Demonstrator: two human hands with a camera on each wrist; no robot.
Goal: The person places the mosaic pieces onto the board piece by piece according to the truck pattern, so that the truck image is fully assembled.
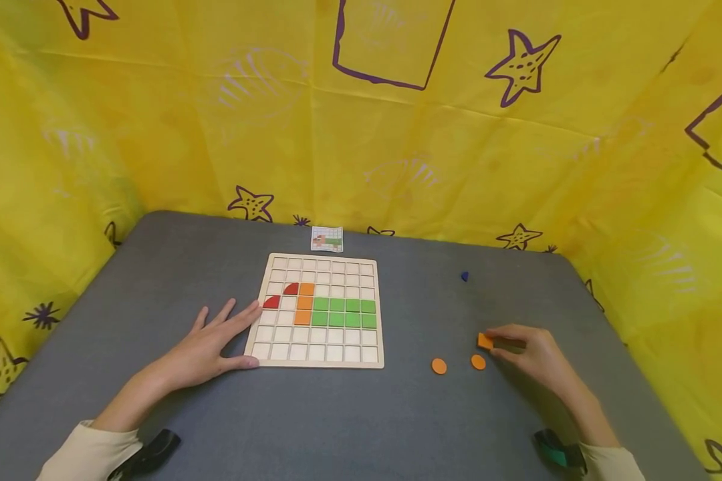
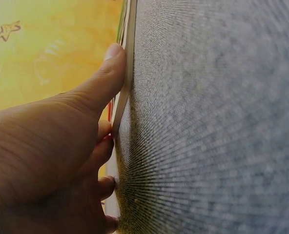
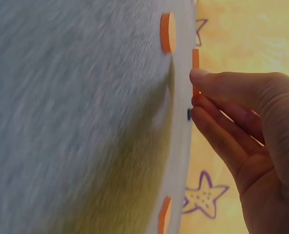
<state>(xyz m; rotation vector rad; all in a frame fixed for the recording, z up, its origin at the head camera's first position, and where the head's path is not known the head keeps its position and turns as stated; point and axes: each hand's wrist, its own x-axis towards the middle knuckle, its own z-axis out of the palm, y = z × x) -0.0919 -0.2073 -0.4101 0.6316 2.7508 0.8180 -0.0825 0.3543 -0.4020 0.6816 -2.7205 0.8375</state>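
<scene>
My right hand (image 1: 532,354) pinches an orange square tile (image 1: 485,341) between thumb and fingertips; the right wrist view shows the tile (image 3: 196,57) edge-on, held off the table. Two orange discs lie close by, a nearer disc (image 1: 478,362) and one farther left (image 1: 438,366). On the left, my left hand (image 1: 198,354) rests with spread, straight fingers against the left edge of a wooden grid board (image 1: 321,364); its thumb (image 2: 114,66) touches the board's side. In the grid sit two red quarter-circle tiles (image 1: 271,302), a column of orange squares (image 1: 304,302) and two rows of green squares (image 1: 345,312).
A small printed card (image 1: 327,239) with a coloured grid picture lies just behind the board. Farther back on the right is a small dark blue piece (image 1: 464,276). Yellow patterned cloth (image 1: 361,133) walls in the back and sides of the grey table (image 1: 337,427).
</scene>
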